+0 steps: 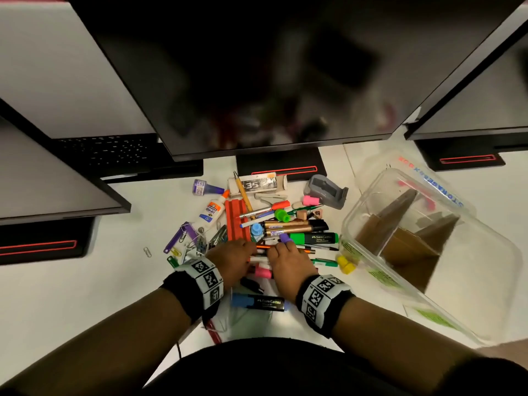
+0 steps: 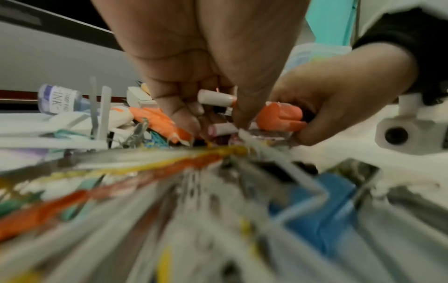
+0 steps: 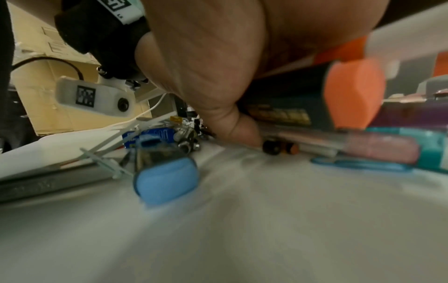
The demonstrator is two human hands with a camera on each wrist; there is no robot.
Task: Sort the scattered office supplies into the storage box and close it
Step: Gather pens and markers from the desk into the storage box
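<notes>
Pens, markers, clips and other office supplies lie heaped mid-desk. My left hand point(image 1: 247, 254) reaches into the near side of the heap, its fingers curled round white-barrelled pens point(image 2: 215, 97). Beside it my right hand point(image 1: 281, 250) grips a dark highlighter with an orange cap point(image 3: 351, 93), which also shows in the left wrist view as the orange cap point(image 2: 278, 116). The clear storage box point(image 1: 471, 267) stands to the right with its lid point(image 1: 445, 190) swung open. Brown cardboard dividers point(image 1: 400, 224) stand inside it.
Three monitors on black stands hang over the back of the desk. The heap includes a glue bottle point(image 1: 213, 210), an ink bottle point(image 1: 204, 187), a red tray point(image 1: 235, 221), a green highlighter point(image 1: 311, 238) and a grey tape dispenser point(image 1: 325, 191). A blue highlighter point(image 1: 257, 302) lies between my wrists.
</notes>
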